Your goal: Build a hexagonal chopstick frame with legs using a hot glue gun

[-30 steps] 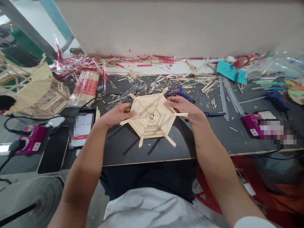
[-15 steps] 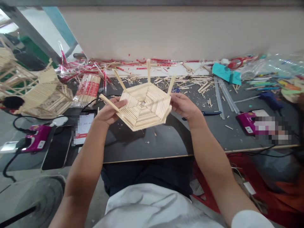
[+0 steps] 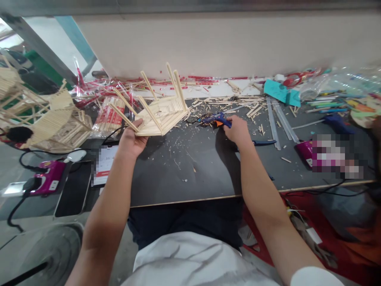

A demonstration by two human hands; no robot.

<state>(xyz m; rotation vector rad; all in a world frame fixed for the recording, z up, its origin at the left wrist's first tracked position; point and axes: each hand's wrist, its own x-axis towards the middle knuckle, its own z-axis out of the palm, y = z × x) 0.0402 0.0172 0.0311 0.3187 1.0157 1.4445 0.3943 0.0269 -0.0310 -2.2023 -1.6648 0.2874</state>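
Note:
At the left, my left hand [image 3: 130, 141] grips the near-left edge of a hexagonal stick frame [image 3: 162, 123], a panel of pale wooden sticks with several posts rising from its rim. The frame is tilted above the table, and some of my left fingers are hidden beneath it. My right hand [image 3: 239, 130] is closed round the handle of a blue hot glue gun [image 3: 218, 118] with an orange trigger. The glue gun's nozzle points left among stick scraps. A dark-handled knife [image 3: 264, 142] lies just right of my right wrist.
Loose stick pieces [image 3: 254, 106] litter the back of the dark table [image 3: 184, 159]. Left are a larger stick structure [image 3: 50, 115], packaged sticks [image 3: 108, 113], phones [image 3: 73, 190] and a purple power strip [image 3: 50, 178]. Clear glue sticks [image 3: 281, 119] and another blue glue gun [image 3: 337, 124] lie right.
My right hand has let go of the stick frame and taken hold of the glue gun. My left hand has tipped the frame and shifted it left.

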